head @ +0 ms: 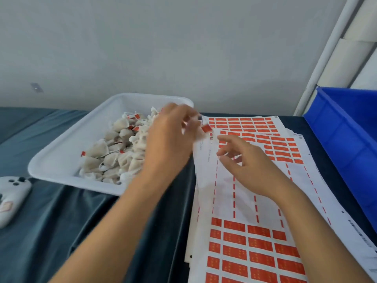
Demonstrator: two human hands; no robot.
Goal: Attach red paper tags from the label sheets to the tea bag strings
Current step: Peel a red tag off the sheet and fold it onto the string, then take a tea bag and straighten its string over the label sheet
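A white tray (pixel 61 158) on the left holds a heap of tea bags (pixel 116 152), some with red tags on their strings. My left hand (pixel 169 144) hovers over the tray's right rim, blurred by motion, and its fingertips pinch a small red tag (pixel 206 128). Whether a string hangs from that tag is hidden by the blur. My right hand (pixel 246 162) floats just above the top label sheet (pixel 244 201) with its fingers spread, loosely bent and holding nothing. Rows of red labels (pixel 251 252) fill the sheet's near and far parts; its middle is peeled bare.
Several label sheets lie stacked on the dark blue cloth (pixel 61 231) to the right of the tray. A blue plastic bin (pixel 350 144) stands at the right edge. A white controller (pixel 12 197) lies at the left edge. A grey wall rises behind the table.
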